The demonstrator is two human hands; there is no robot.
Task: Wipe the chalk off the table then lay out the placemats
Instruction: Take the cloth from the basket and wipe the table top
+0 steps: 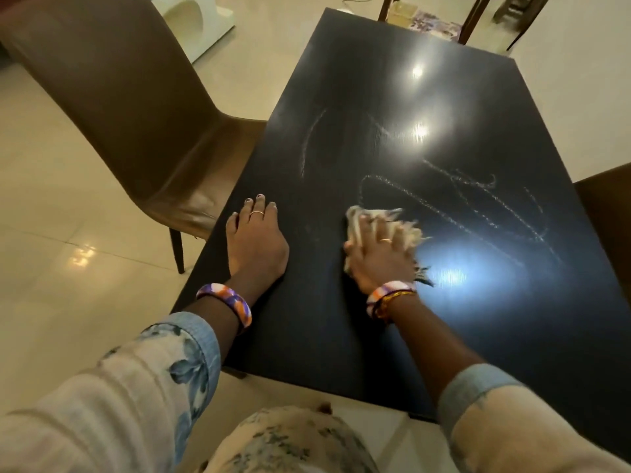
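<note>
Pressing a pale rag (379, 227) on the dark table (341, 336), my right hand (377, 256) has its fingers spread flat. White chalk lines (454, 206) lie just past it. My left hand (254, 242) rests flat nearby, fingers together.

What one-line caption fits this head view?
Right hand presses a frayed cloth on the dark table beside chalk scribbles; left hand rests flat.

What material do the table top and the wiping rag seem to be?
Table: apparently dark wood or laminate with a glossy finish; faint grain lines and sharp lamp reflections show. Rag under the right hand: likely pale cotton cloth, with frayed, stringy edges.
</note>
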